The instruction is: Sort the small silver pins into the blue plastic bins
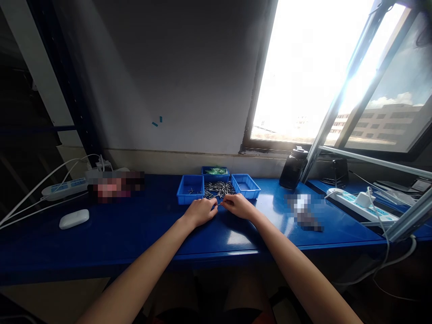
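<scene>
My left hand (200, 211) and my right hand (239, 206) meet just in front of a heap of small dark and shiny metal pins (219, 189). Between the fingertips shows a small thin piece (219, 204), pinched by my right hand; its kind is too small to make out. The left fingers are closed at its other end, and what they grip is mostly hidden. Left of the heap stands a blue bin (182, 198) with a few pins inside. A second blue bin (251, 194) is on the right, and a third blue bin (204, 173) behind holds green material (217, 171).
The blue table (135, 243) carries a white oval case (74, 219) and a power strip (64, 189) at left. A black bottle (294, 168), blurred items, another power strip (361, 204) and a metal frame post (313, 157) stand at right. Cables hang over the right edge.
</scene>
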Demonstrator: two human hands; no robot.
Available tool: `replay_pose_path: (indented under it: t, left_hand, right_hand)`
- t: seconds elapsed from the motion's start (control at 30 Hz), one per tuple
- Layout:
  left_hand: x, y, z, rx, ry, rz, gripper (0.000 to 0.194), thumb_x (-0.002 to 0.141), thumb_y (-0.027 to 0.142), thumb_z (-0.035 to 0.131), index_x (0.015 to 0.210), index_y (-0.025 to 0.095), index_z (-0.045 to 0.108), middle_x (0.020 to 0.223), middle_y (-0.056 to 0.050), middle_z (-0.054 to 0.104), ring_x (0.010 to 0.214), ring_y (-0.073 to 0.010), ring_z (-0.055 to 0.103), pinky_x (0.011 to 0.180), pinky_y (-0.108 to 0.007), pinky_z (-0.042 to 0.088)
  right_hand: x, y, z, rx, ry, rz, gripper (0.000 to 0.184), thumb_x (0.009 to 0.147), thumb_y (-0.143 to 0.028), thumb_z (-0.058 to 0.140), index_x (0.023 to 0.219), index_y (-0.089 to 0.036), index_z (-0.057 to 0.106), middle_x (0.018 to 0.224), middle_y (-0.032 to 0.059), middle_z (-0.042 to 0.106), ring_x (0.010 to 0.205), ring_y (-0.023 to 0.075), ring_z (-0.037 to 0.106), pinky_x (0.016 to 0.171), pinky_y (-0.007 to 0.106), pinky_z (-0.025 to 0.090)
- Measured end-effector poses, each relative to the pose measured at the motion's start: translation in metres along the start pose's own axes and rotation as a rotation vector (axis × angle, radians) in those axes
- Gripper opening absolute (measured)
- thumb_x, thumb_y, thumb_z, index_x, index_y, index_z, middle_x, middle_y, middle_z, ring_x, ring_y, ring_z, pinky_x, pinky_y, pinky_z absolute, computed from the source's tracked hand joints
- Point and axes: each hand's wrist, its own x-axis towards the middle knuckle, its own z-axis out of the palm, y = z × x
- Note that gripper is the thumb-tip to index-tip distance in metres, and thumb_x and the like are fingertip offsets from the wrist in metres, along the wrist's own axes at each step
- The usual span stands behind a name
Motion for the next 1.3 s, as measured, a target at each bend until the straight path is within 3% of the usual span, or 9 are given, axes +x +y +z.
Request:
replay_pose_path:
  t: [0.33,0.67,0.9,1.3]
  left_hand:
    - [0.0006,-0.0015,0.0006,0.018,0.005,0.000,0.033,0.086,0.039,0.030,0.100,0.023,0.055,0.086,-0.005,0.064,0.078,-0.0198,0.059,0.064,-0.026,0.041]
    - [0.0014,-0.0033,0.0042,0.024,0.017,-0.019,0.039,0.088,0.040,0.023,0.103,0.022,0.054,0.086,-0.007,0.064,0.082,-0.0213,0.059,0.065,-0.028,0.042]
    - [0.0001,-0.0013,0.0004,-0.001,0.002,-0.051,0.038,0.088,0.040,0.023,0.100,0.020,0.053,0.083,-0.008,0.064,0.076,-0.0207,0.060,0.063,-0.028,0.041]
    - [0.0010,-0.0026,-0.0007,0.001,0.051,-0.054,0.028,0.085,0.039,0.035,0.102,0.022,0.050,0.083,-0.006,0.063,0.076,-0.0200,0.059,0.060,-0.025,0.041]
  right_hand:
    - [0.0010,0.0055,0.0031,-0.062,0.011,0.046,0.033,0.083,-0.040,0.040,0.064,-0.016,0.054,0.052,-0.0014,0.048,0.049,0.0080,0.040,0.049,0.019,0.027]
    - [0.0018,0.0064,0.0017,-0.026,0.000,0.094,0.024,0.081,-0.038,0.047,0.095,-0.020,0.053,0.059,-0.0030,0.055,0.053,0.0092,0.048,0.052,0.019,0.030]
    - [0.0013,0.0084,0.0031,-0.004,-0.026,0.060,0.021,0.081,-0.036,0.046,0.083,-0.018,0.056,0.058,-0.0019,0.055,0.053,0.0084,0.047,0.052,0.019,0.031]
    - [0.0006,0.0043,0.0013,0.014,-0.028,0.067,0.025,0.083,-0.036,0.044,0.082,-0.017,0.059,0.058,0.0004,0.057,0.054,0.0095,0.049,0.054,0.019,0.034]
